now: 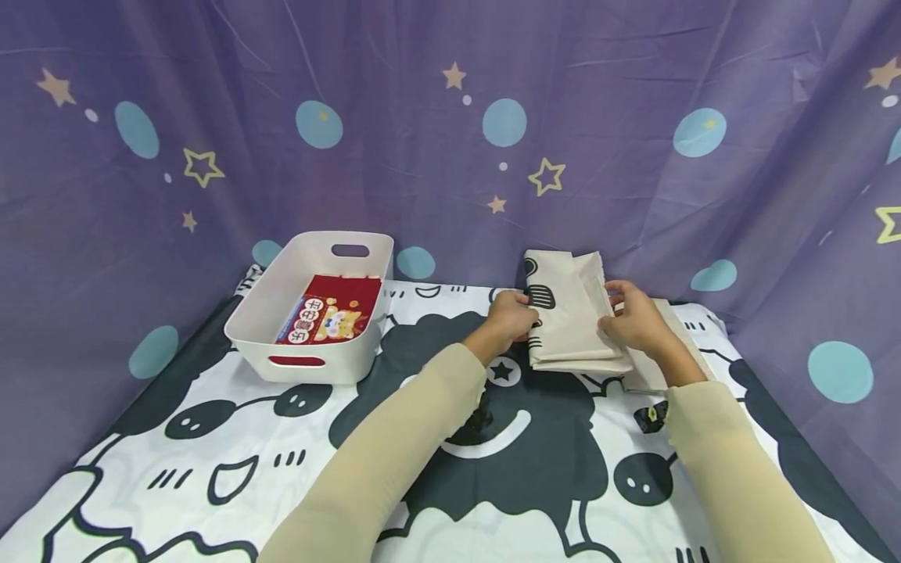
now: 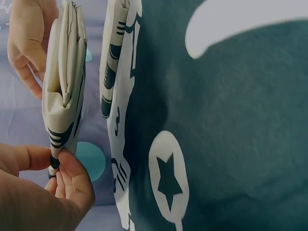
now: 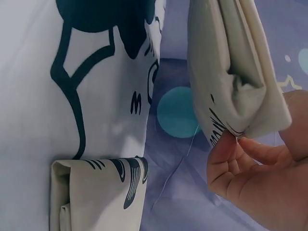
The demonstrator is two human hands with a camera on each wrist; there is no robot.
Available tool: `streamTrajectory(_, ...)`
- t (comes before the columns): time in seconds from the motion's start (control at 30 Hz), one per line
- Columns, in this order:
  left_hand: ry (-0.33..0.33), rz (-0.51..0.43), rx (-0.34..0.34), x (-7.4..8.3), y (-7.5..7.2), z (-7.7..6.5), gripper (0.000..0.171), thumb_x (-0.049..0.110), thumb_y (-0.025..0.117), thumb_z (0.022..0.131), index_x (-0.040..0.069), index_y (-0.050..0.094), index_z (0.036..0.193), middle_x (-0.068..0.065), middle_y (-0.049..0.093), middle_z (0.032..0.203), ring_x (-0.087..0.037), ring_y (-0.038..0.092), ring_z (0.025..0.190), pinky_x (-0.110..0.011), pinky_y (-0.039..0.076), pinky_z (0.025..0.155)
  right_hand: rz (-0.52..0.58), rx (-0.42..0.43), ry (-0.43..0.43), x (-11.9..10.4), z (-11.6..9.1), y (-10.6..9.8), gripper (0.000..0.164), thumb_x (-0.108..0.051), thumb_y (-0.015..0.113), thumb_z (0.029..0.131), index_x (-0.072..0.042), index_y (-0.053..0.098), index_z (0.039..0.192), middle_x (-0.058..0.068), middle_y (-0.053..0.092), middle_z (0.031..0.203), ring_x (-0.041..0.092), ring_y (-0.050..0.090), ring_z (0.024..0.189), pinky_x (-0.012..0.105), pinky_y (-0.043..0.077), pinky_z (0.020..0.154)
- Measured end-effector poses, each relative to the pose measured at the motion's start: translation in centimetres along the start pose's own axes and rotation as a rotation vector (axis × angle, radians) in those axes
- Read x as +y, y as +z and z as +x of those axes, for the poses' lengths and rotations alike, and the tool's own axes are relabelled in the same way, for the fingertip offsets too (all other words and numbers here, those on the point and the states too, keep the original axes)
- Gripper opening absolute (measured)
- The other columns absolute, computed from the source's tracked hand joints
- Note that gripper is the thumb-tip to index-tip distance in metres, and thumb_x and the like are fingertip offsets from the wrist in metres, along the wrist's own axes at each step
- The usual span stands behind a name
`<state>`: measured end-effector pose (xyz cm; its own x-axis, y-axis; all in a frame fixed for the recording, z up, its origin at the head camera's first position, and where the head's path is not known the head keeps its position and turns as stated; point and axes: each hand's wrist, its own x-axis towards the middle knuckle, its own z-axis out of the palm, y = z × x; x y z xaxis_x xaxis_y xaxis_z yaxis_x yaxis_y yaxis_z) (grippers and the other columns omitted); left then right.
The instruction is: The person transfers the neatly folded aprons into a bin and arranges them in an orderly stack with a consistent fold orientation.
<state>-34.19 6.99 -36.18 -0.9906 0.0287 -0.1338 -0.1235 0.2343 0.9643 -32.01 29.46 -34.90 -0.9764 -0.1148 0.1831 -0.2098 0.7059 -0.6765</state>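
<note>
A folded cream cloth (image 1: 570, 313) with black printed marks is held up between both hands over the right part of the covered surface. My left hand (image 1: 511, 317) pinches its left edge between thumb and fingers; in the left wrist view its stacked layers show edge-on. At the opposite edge, my right hand (image 1: 637, 317) pinches a corner, seen close up in the right wrist view (image 3: 262, 175). A second folded cream cloth (image 1: 679, 336) lies behind the right hand, partly hidden by it. Its black print shows in the right wrist view.
A white plastic basket (image 1: 246, 320) with handle holes stands at the left, holding a red printed packet (image 1: 338, 313). A small black item (image 1: 651, 417) lies by the right sleeve. The sheep-print cover (image 1: 281, 485) meets a purple curtain (image 1: 422, 156) at the back.
</note>
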Motion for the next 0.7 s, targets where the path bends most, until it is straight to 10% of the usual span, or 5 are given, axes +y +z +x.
streamTrajectory(0.7,0.017,0.005,-0.053,-1.6,-4.0,-0.3,0.037,0.000,0.062,0.090,0.003,0.061,0.127,-0.009,0.063,0.102,-0.017,0.061,0.075,-0.027,0.055,0.056,-0.058,0.026,-0.123,-1.4,0.1,3.1,0.070,0.007,0.067,0.083,0.012,0.037,0.147,0.029,0.057,0.114,0.035,0.060,0.091,0.043,0.049,0.077)
